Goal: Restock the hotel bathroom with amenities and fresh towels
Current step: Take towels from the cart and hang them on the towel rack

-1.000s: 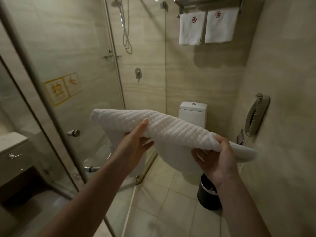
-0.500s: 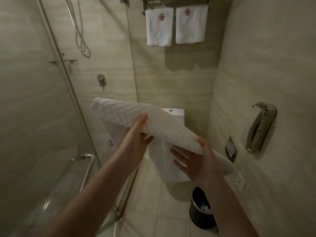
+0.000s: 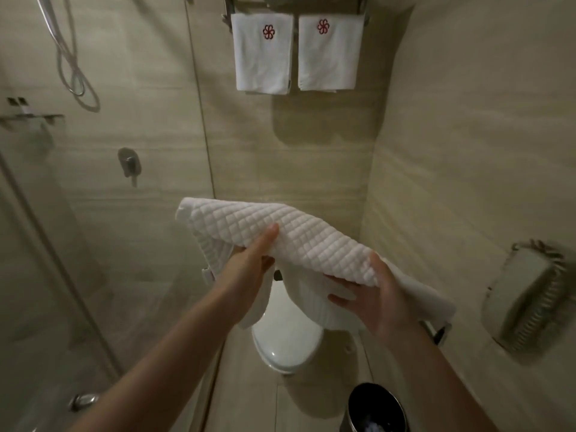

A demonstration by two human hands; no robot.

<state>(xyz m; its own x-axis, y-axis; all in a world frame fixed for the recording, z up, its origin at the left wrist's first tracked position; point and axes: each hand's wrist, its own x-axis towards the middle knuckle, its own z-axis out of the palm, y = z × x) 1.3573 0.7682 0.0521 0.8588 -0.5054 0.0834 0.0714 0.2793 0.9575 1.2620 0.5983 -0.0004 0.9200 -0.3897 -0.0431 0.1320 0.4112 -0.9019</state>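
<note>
I hold a folded white quilted towel [image 3: 299, 238] out in front of me, above the toilet. My left hand [image 3: 249, 269] grips its near edge, thumb on top and fingers underneath. My right hand [image 3: 374, 297] grips the right part the same way, thumb on top, fingers spread under the cloth. The towel sags between my hands, and its right end droops past my right hand. Two white towels with red flower logos [image 3: 264, 53] [image 3: 328, 51] hang side by side from a metal rack [image 3: 296, 7] high on the back wall.
A white toilet [image 3: 286, 344] stands below the towel. A black waste bin [image 3: 377, 406] sits on the floor to its right. A paper holder [image 3: 530, 294] is on the right wall. The glass shower partition [image 3: 199, 120] and shower hose [image 3: 71, 57] are at left.
I have moved closer to the toilet and the back wall; the hanging towels and rack are now nearer and more centred. Both hands keep their grip on the quilted towel.
</note>
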